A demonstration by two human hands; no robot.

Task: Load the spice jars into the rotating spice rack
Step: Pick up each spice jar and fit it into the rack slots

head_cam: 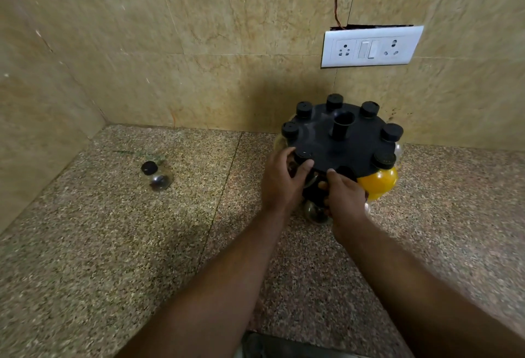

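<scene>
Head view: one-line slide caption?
Both hands, left hand and right hand, at the round black rotating spice rack; one black-capped clear jar left on granite counter.

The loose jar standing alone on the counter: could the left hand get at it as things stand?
Probably yes. The loose jar stands alone on bare counter, nothing around it. But the left hand is busy at the spice rack, so it must let go first.
</scene>
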